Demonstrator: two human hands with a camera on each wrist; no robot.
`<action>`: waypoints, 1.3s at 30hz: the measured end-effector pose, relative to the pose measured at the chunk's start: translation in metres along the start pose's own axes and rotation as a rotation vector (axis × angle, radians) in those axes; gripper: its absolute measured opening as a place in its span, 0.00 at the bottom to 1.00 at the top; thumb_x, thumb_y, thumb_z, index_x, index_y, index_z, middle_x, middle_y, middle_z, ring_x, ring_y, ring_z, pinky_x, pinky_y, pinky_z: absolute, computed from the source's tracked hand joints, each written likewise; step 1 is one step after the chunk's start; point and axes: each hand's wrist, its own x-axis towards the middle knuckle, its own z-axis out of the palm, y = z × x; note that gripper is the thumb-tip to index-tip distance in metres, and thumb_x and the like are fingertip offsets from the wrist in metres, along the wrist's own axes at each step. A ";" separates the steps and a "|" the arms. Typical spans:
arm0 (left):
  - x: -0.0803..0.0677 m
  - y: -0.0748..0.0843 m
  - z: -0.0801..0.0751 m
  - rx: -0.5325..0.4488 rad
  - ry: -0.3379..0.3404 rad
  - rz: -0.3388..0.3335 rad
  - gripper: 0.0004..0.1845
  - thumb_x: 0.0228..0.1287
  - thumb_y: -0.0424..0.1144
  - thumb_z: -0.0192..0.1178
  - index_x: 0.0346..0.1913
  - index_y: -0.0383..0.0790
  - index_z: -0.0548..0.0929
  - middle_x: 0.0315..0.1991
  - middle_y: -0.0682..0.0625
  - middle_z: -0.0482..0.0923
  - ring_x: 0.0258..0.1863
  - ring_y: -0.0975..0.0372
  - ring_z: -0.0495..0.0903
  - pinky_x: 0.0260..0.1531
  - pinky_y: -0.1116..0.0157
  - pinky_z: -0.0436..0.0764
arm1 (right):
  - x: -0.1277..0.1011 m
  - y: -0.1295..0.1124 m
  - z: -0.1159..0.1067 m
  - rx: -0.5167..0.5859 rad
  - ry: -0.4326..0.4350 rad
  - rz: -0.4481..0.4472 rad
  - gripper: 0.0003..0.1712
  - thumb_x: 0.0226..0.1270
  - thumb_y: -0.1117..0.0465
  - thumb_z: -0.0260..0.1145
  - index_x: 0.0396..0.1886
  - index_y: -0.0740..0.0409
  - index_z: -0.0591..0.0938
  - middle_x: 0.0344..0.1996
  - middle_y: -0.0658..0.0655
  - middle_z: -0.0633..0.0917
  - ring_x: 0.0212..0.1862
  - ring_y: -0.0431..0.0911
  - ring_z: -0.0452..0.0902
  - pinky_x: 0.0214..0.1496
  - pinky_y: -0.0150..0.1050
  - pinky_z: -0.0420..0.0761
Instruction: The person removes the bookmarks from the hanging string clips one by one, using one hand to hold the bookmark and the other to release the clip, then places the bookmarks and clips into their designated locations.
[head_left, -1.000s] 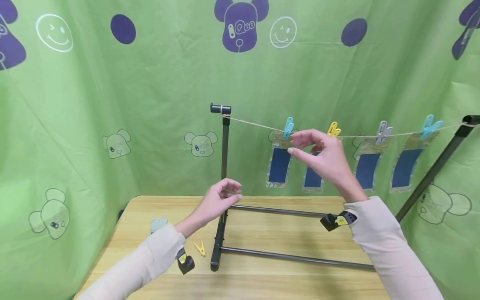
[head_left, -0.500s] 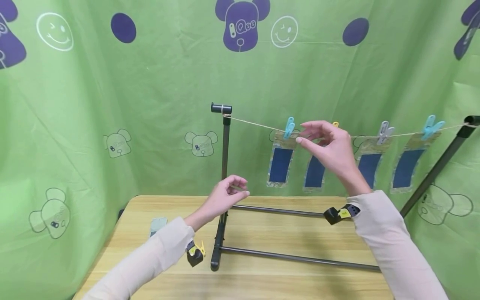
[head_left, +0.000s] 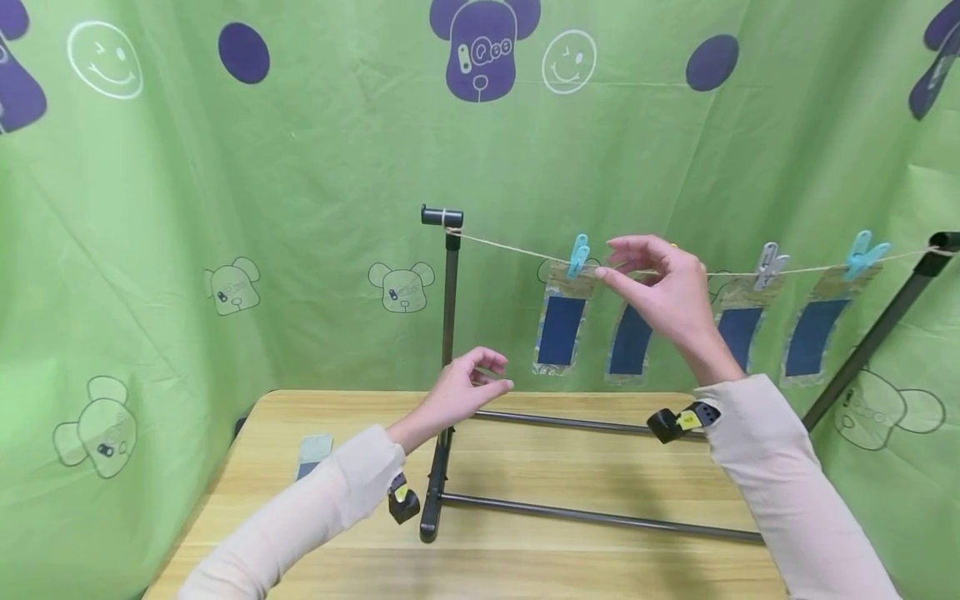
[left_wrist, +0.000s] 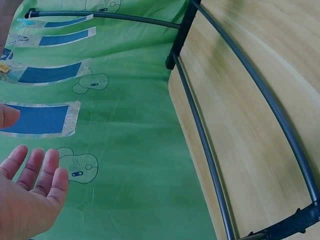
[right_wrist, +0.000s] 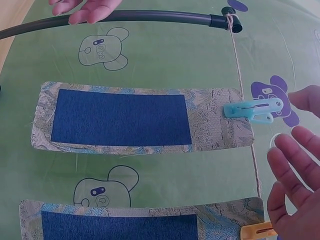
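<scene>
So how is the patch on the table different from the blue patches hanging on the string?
The patch on the table lies flat on the wood with no peg on it; the hanging patches dangle upright from the string, each clipped by a peg. The table one sits far left by itself; the hanging ones form a row of four. Both kinds look like pale-edged rectangles.

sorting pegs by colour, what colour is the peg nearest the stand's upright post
Light blue peg, clearest in the right wrist view.
</scene>
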 end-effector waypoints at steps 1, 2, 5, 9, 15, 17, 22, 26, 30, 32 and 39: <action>0.001 0.000 0.001 0.000 0.002 -0.001 0.18 0.61 0.40 0.67 0.52 0.41 0.78 0.47 0.50 0.79 0.43 0.58 0.79 0.42 0.64 0.82 | 0.001 0.000 0.000 -0.005 0.002 0.004 0.23 0.58 0.56 0.74 0.53 0.55 0.82 0.41 0.54 0.85 0.40 0.39 0.79 0.42 0.26 0.80; 0.002 0.000 0.002 -0.001 0.004 0.000 0.19 0.61 0.40 0.67 0.53 0.41 0.78 0.47 0.50 0.79 0.43 0.58 0.79 0.42 0.64 0.82 | 0.001 0.000 0.000 -0.010 0.003 0.008 0.23 0.58 0.55 0.75 0.53 0.55 0.82 0.40 0.53 0.85 0.40 0.39 0.79 0.42 0.27 0.80; 0.004 0.001 0.004 0.000 0.009 -0.002 0.18 0.61 0.40 0.67 0.53 0.41 0.78 0.48 0.51 0.79 0.42 0.59 0.79 0.41 0.65 0.82 | 0.002 0.001 0.000 -0.025 0.006 0.018 0.23 0.58 0.54 0.74 0.52 0.55 0.83 0.39 0.50 0.85 0.41 0.38 0.79 0.43 0.27 0.80; 0.008 0.002 0.008 -0.002 0.015 -0.003 0.21 0.60 0.38 0.67 0.55 0.41 0.76 0.48 0.51 0.78 0.42 0.59 0.79 0.41 0.66 0.82 | 0.002 0.002 0.001 -0.046 -0.001 0.027 0.23 0.59 0.51 0.73 0.52 0.55 0.83 0.40 0.51 0.85 0.41 0.38 0.79 0.43 0.27 0.80; 0.012 0.002 0.014 -0.007 0.028 -0.010 0.24 0.60 0.38 0.67 0.58 0.40 0.74 0.49 0.51 0.77 0.42 0.59 0.79 0.41 0.66 0.82 | 0.003 0.003 0.003 -0.071 -0.019 0.031 0.24 0.60 0.49 0.72 0.52 0.56 0.82 0.42 0.54 0.85 0.41 0.38 0.79 0.42 0.27 0.79; 0.014 0.002 0.016 -0.020 0.033 -0.028 0.24 0.60 0.38 0.67 0.58 0.40 0.74 0.49 0.51 0.77 0.43 0.59 0.79 0.41 0.65 0.82 | 0.003 0.002 0.004 -0.072 -0.022 0.027 0.25 0.60 0.49 0.72 0.53 0.56 0.82 0.43 0.55 0.85 0.41 0.38 0.79 0.42 0.27 0.79; 0.016 0.001 0.021 -0.069 0.044 -0.088 0.24 0.59 0.38 0.67 0.58 0.40 0.74 0.49 0.51 0.77 0.44 0.58 0.79 0.42 0.64 0.82 | 0.005 0.000 0.006 -0.087 -0.025 0.024 0.26 0.60 0.48 0.72 0.54 0.56 0.81 0.45 0.55 0.85 0.44 0.40 0.79 0.44 0.28 0.79; 0.017 0.001 0.024 -0.091 0.048 -0.105 0.24 0.59 0.37 0.67 0.58 0.40 0.74 0.49 0.51 0.77 0.44 0.58 0.79 0.43 0.64 0.82 | 0.007 -0.002 0.007 -0.086 -0.027 0.022 0.26 0.60 0.49 0.72 0.54 0.57 0.81 0.46 0.56 0.85 0.46 0.43 0.79 0.45 0.29 0.79; 0.017 0.004 0.026 -0.113 0.057 -0.104 0.23 0.59 0.36 0.67 0.57 0.39 0.75 0.49 0.51 0.77 0.45 0.57 0.78 0.44 0.63 0.82 | 0.009 -0.004 0.007 -0.088 -0.028 0.029 0.26 0.60 0.50 0.72 0.54 0.57 0.81 0.46 0.56 0.84 0.46 0.44 0.79 0.47 0.30 0.80; 0.018 0.005 0.028 -0.130 0.062 -0.105 0.22 0.59 0.35 0.66 0.57 0.39 0.75 0.49 0.50 0.77 0.46 0.55 0.78 0.45 0.63 0.81 | 0.009 -0.005 0.006 -0.096 -0.033 0.037 0.26 0.61 0.50 0.72 0.54 0.57 0.81 0.46 0.56 0.84 0.45 0.44 0.80 0.48 0.30 0.80; 0.021 0.006 0.033 -0.179 0.091 -0.117 0.20 0.60 0.31 0.65 0.55 0.36 0.76 0.48 0.48 0.77 0.45 0.55 0.78 0.45 0.63 0.82 | 0.012 -0.008 0.005 -0.095 -0.057 0.051 0.25 0.63 0.49 0.70 0.55 0.58 0.81 0.47 0.56 0.84 0.45 0.44 0.81 0.48 0.30 0.80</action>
